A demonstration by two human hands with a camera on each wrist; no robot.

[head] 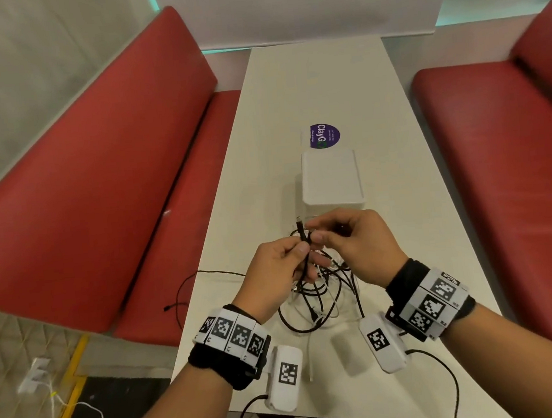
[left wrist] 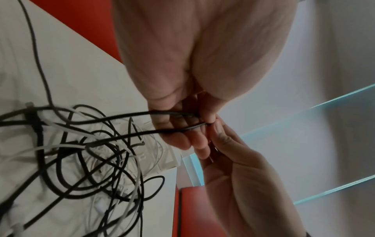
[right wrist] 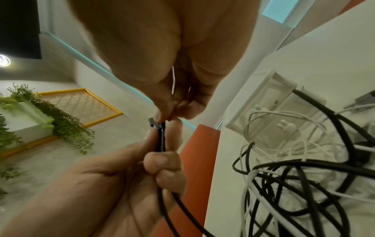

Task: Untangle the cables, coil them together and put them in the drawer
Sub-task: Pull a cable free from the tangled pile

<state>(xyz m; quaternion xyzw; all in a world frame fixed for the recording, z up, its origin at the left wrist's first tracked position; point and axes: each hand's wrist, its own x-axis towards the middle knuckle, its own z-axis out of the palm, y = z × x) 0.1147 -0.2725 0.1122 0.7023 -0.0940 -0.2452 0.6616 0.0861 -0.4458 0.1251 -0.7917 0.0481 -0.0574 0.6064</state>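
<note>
A tangle of black and white cables [head: 323,292] lies on the white table [head: 316,83], just under both hands. My left hand [head: 283,265] is curled round a black cable [head: 304,239] held upright, its plug end sticking up above the fingers. My right hand [head: 344,236] pinches the same black cable near its plug. In the right wrist view the plug [right wrist: 152,123] sits between the fingertips of both hands. The left wrist view has two black strands [left wrist: 142,123] running from the pile [left wrist: 91,160] into the left hand. The white drawer box [head: 330,178] stands just beyond the hands.
Red bench seats [head: 88,166] flank the table on both sides. A purple round sticker [head: 325,135] lies behind the drawer box. One thin black cable [head: 187,284] trails off the table's left edge. The far half of the table is bare.
</note>
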